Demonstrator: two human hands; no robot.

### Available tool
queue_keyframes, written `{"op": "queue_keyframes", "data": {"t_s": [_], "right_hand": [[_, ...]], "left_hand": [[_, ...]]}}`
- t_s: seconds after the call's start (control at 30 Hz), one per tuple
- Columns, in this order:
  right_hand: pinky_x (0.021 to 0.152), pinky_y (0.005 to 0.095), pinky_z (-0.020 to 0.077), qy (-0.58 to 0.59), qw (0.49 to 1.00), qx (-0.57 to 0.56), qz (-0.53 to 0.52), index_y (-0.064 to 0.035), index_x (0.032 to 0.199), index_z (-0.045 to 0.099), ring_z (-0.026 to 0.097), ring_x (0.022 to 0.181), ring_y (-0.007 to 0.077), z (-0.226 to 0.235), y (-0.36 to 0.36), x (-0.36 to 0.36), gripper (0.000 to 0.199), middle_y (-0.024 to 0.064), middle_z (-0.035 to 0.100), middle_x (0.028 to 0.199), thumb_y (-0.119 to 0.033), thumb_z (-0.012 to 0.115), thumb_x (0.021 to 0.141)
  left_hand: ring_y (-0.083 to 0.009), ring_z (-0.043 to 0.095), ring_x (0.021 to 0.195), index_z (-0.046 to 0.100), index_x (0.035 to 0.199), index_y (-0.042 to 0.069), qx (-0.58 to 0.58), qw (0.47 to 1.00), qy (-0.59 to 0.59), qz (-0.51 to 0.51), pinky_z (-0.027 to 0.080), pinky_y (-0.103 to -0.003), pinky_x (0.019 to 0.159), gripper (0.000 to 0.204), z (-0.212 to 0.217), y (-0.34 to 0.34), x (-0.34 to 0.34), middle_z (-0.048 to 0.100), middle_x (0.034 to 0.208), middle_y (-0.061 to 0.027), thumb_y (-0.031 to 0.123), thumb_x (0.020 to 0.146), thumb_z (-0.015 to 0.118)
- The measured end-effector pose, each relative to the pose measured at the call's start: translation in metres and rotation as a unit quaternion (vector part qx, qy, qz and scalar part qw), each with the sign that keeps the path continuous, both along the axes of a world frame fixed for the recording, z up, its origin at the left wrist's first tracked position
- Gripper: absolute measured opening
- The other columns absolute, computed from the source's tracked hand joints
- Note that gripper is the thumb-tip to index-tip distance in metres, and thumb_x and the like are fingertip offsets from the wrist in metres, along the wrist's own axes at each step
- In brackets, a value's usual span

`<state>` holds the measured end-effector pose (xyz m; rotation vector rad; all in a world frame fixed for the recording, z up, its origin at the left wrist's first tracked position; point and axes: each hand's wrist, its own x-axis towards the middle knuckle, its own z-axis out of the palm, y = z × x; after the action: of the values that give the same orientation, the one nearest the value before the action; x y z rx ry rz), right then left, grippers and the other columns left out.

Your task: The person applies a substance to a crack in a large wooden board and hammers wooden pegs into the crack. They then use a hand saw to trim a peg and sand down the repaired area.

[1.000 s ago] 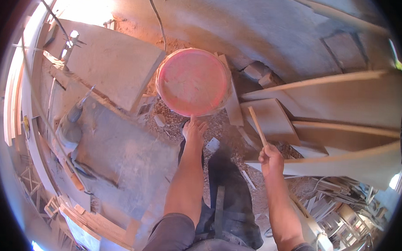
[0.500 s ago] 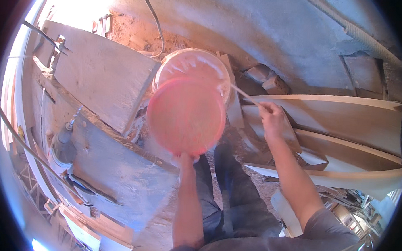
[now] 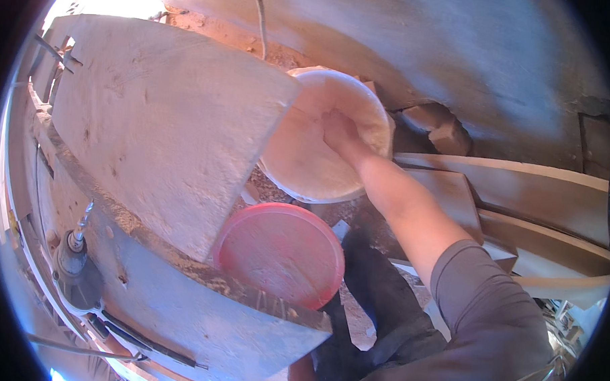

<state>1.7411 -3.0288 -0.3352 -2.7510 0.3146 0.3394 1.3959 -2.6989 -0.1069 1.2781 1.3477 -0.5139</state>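
A round, pale tub [image 3: 312,181] stands on the ground by the wall, coated inside with whitish material. My right hand [image 3: 340,131] reaches over it from the right, closed on a thin stick that shows only faintly beside the fingers. Nearer to me, a shallow red round basin [image 3: 279,257] tilts with its inside facing up, its left and lower edges against or behind the boards. My left forearm appears low in the picture; the boards and the basin hide my left hand, so its grip does not show.
A large dusty wooden board [image 3: 166,112] covers the left, its corner overlapping the tub. A power drill [image 3: 77,270] with a bit lies on the lower left panel. Long curved boards [image 3: 546,199] are stacked at the right. Bricks [image 3: 448,135] sit by the wall.
My right hand has moved left and down into the tub's opening. The red basin has come toward me, away from the tub. My left hand has gone out of sight, and the view has shifted.
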Motion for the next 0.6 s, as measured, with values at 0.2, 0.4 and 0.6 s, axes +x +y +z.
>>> {"op": "queue_keyframes", "data": {"t_s": [0.2,0.4,0.6], "right_hand": [[0.092,0.0455,0.0543,0.206,0.967,-0.014,0.148,-0.0036,0.111,0.072,0.068,0.108,0.0362,0.006,0.017,0.005,0.03,0.0214,0.071,0.114,-0.023,0.058,0.094],[0.084,0.0457,0.056,0.192,0.979,-0.014,0.068,-0.004,0.091,0.074,0.07,0.096,0.0359,0.098,-0.027,0.009,0.019,0.0221,0.072,0.101,-0.018,0.065,0.082],[0.087,0.0458,0.0561,0.107,0.962,-0.05,0.248,-0.0041,0.09,0.072,0.071,0.096,0.0371,0.17,-0.062,-0.042,0.018,0.0207,0.072,0.101,-0.014,0.065,0.077]], "left_hand": [[-0.0259,0.068,0.079,0.056,0.124,-0.001,0.006,0.999,-0.004,0.037,0.059,-0.034,0.062,0.032,0.007,-0.007,0.006,0.066,0.1,-0.0147,0.016,0.097,0.06],[-0.0276,0.068,0.079,0.056,0.124,-0.001,-0.014,0.998,-0.015,0.052,0.06,-0.035,0.062,0.031,0.01,-0.023,0.014,0.066,0.101,-0.0159,0.015,0.098,0.058],[-0.0291,0.068,0.079,0.054,0.125,-0.001,-0.042,0.997,-0.034,0.061,0.06,-0.036,0.062,0.03,0.005,-0.039,0.026,0.066,0.101,-0.017,0.014,0.099,0.055]]}}
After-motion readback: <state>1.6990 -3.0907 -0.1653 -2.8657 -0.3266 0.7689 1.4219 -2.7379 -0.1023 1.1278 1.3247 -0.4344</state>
